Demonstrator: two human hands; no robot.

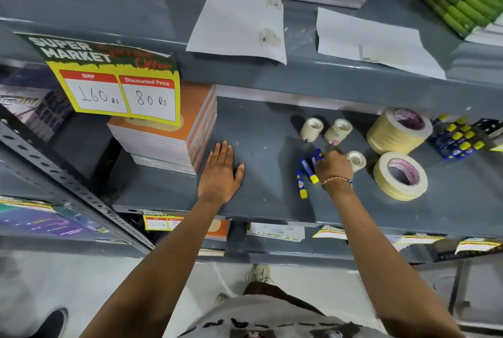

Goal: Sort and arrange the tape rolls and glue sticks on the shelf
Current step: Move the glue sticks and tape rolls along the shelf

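On the grey shelf [261, 190], my left hand [220, 174] lies flat and open, holding nothing. My right hand [333, 166] is curled over blue and yellow glue sticks [309, 167]; one more glue stick [301, 184] lies loose just to its left. Two small clear tape rolls [311, 128] [338, 130] stand behind the hand, and a third small roll [356, 160] touches its right side. Two stacks of wide masking tape [397, 130] [400, 175] sit further right. A box of glue sticks [458, 140] is at the far right.
A stack of orange notebooks [174, 138] stands left of my left hand, under a yellow price sign [122, 92]. Paper sheets [239, 24] hang from the shelf above. A perforated metal upright [68, 177] runs diagonally at left. Lower shelves carry price labels.
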